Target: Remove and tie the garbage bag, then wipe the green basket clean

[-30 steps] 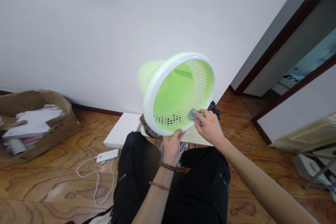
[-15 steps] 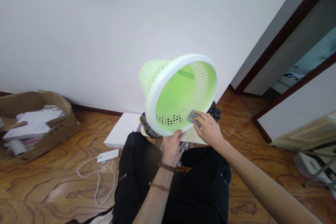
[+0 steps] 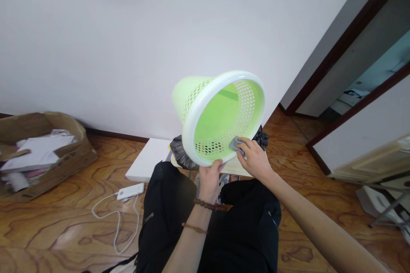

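A light green plastic wastebasket [image 3: 215, 115] with a pale rim and rows of holes is tilted, its mouth facing me. My left hand [image 3: 209, 179] grips the lower rim, thumb on the near side; its other fingers are mostly hidden. In my right hand [image 3: 254, 158] a grey cloth [image 3: 235, 143] is pinched against the inner wall just within the rim, at the lower right. Behind and below the wastebasket, black plastic bags [image 3: 182, 152] lie on a small pale stool or table [image 3: 238, 167].
At left stands an open cardboard box [image 3: 75, 153] holding papers. A flat white box [image 3: 147, 158] lies by the wall, near a white power bank [image 3: 130, 191] with a looping cable. A doorway opens at right, with a grey metal leg [image 3: 387, 209] below it.
The wastebasket has shifted and turned slightly, its left side moving a little to the right. Both hands keep nearly the same places, the cloth still against the inner wall.
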{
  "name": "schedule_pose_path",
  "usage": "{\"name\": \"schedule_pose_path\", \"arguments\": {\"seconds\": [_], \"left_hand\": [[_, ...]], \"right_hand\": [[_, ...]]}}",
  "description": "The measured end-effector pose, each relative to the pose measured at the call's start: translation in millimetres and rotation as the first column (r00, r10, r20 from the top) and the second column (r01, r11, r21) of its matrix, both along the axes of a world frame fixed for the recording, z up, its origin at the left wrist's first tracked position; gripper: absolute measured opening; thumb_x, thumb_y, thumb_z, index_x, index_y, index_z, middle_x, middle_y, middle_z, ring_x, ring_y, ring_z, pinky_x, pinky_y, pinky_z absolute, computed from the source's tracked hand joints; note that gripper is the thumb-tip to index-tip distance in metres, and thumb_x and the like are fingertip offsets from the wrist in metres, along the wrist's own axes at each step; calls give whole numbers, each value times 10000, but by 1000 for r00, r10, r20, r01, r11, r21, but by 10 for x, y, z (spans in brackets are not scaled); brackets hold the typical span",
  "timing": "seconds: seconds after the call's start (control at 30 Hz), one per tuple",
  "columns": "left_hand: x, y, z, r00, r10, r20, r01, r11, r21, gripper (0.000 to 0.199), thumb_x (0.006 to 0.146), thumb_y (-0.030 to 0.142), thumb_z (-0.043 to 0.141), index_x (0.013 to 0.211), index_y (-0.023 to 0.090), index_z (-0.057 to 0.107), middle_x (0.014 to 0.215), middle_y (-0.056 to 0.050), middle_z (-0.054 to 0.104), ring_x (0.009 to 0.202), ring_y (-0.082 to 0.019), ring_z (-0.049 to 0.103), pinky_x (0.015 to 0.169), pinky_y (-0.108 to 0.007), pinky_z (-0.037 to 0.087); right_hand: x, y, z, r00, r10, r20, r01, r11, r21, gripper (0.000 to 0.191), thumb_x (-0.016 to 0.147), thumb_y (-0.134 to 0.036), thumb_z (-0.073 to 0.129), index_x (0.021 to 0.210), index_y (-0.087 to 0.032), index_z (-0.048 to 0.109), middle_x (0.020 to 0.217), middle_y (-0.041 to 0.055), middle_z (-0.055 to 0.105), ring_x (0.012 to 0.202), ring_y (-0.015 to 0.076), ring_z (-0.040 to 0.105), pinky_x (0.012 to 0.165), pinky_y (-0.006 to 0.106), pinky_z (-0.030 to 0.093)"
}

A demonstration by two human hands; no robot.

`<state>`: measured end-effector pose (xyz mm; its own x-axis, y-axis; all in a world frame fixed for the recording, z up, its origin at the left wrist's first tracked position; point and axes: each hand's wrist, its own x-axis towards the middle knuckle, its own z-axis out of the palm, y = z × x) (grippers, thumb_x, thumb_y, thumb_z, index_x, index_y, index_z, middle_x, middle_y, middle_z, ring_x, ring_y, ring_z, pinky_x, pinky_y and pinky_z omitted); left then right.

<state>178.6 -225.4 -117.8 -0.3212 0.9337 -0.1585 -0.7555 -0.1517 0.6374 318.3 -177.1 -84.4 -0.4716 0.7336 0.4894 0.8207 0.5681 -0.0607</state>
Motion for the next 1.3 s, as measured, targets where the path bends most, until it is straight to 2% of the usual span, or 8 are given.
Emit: {"name": "schedule_pose_path", "arguments": {"seconds": [0.4, 0.67, 0.73, 0.9, 0.97, 1.13, 1.2, 1.3], "left_hand": [[-33, 19, -40, 1000, -4, -20, 4, 1000, 23, 449, 675, 96, 635, 1111, 164, 555, 1058, -84, 654, 1015, -224, 597, 931, -438, 442], [-68, 16, -14, 1000, 21, -5, -21, 1000, 5, 452, 659, 92, 651, 1095, 180, 572, 1071, -78, 647, 1039, -229, 581, 932, -453, 441], [-78, 23, -15, 999, 49, 3, -49, 999, -20, 467, 648, 83, 656, 1096, 185, 572, 1092, -76, 639, 1048, -231, 575, 933, -451, 440], [-85, 28, -15, 999, 40, 4, -40, 999, -10, 439, 639, 91, 660, 1066, 158, 585, 1095, -88, 638, 1043, -247, 577, 929, -454, 439], [-79, 23, -6, 999, 38, 6, -38, 999, -7, 432, 642, 95, 658, 1065, 153, 588, 1094, -91, 638, 1043, -246, 577, 933, -451, 437], [-55, 8, 24, 999, 46, 9, -46, 999, -11, 451, 651, 85, 652, 1085, 185, 578, 1107, -75, 633, 1059, -233, 568, 929, -436, 446], [-50, 6, 23, 999, 43, 4, -43, 999, -2, 447, 653, 86, 648, 1083, 186, 580, 1092, -73, 640, 1056, -232, 571, 928, -437, 446], [-54, 11, 8, 999, 42, -3, -42, 999, 7, 423, 650, 94, 649, 1064, 157, 592, 1061, -82, 651, 1040, -241, 581, 932, -446, 440]], "right_hand": [[-27, -5, -29, 999, -14, 30, 13, 1000, 10, 208, 856, -215, 448, 1018, -206, 578, 1210, 60, 527, 956, 222, 488, 801, 372, 404], [109, 106, 145, 988, -148, 31, 142, 979, 148, 227, 841, -184, 448, 1021, -194, 586, 1247, 73, 516, 949, 264, 470, 793, 427, 364], [75, 88, 125, 995, -100, 15, 98, 988, 117, 228, 837, -174, 447, 1017, -192, 586, 1234, 77, 520, 950, 254, 474, 802, 419, 378], [-101, -55, -4, 992, 119, 35, -119, 993, -12, 227, 841, -176, 441, 1024, -187, 573, 1183, 70, 546, 966, 223, 488, 839, 378, 405], [-101, -60, 6, 994, 102, 47, -101, 995, -9, 223, 842, -178, 442, 1023, -187, 571, 1183, 69, 549, 968, 227, 489, 830, 382, 405], [11, 31, 117, 998, -52, 40, 49, 996, 71, 229, 832, -158, 444, 1018, -184, 577, 1209, 80, 536, 959, 242, 492, 805, 401, 398], [-11, 9, 108, 999, -29, 31, 28, 998, 61, 232, 831, -156, 444, 1018, -187, 577, 1199, 81, 539, 957, 235, 494, 816, 396, 403], [-123, -93, 39, 994, 107, 37, -107, 994, 4, 235, 838, -163, 439, 1032, -193, 568, 1178, 72, 549, 972, 217, 493, 848, 377, 408]]}}
